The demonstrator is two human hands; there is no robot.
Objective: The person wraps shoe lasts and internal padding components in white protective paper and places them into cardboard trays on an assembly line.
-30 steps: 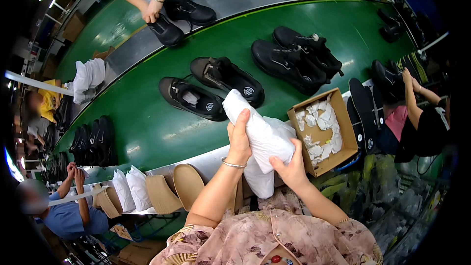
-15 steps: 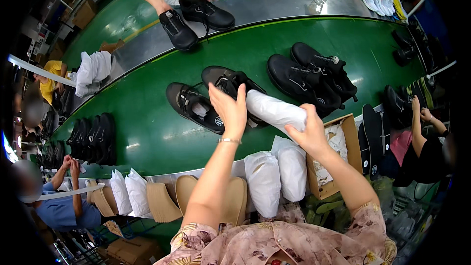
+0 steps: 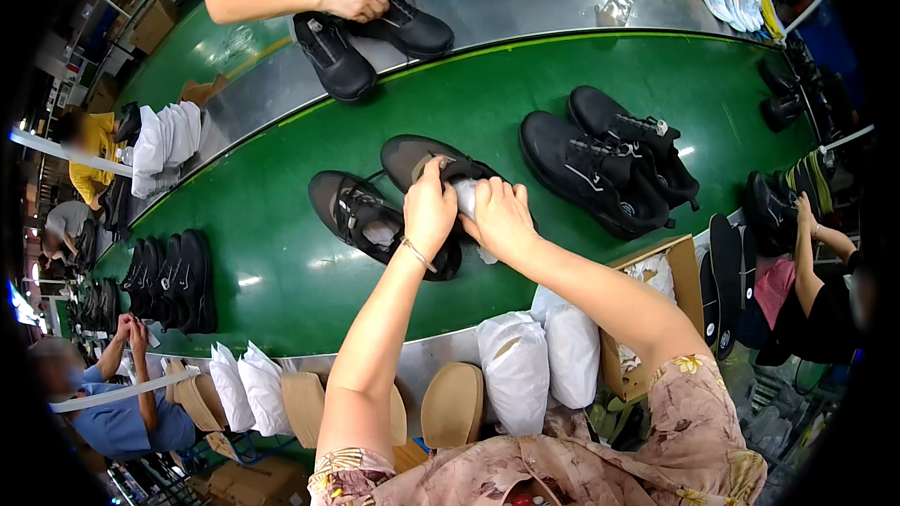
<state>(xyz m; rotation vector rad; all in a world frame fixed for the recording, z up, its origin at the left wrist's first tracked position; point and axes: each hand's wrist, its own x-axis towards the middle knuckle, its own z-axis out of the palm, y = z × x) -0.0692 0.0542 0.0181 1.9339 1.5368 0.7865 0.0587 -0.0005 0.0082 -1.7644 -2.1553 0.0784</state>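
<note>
A black and dark brown shoe (image 3: 405,156) lies on the green belt with its toe pointing away from me. My left hand (image 3: 428,213) grips its upper by the tongue, with fingers closed. White paper stuffing (image 3: 465,195) shows in the shoe's opening, mostly hidden inside. My right hand (image 3: 502,222) is closed around the outer end of that stuffing and presses against the opening. Directly left lies the matching shoe (image 3: 339,203), with crumpled white paper inside it. Both hands cover much of the nearer part of the held shoe.
Another black shoe pair (image 3: 581,169) sits right on the green belt (image 3: 267,253). Along the near edge stand white-wrapped forms (image 3: 514,370), tan insoles (image 3: 452,405) and an open carton (image 3: 692,286) holding paper. Across, a co-worker's hand (image 3: 356,3) handles black shoes (image 3: 336,61).
The white paper stuffing has gone from the air into the shoe. My right hand moved left with it, and my left hand went from spread open to gripping the shoe.
</note>
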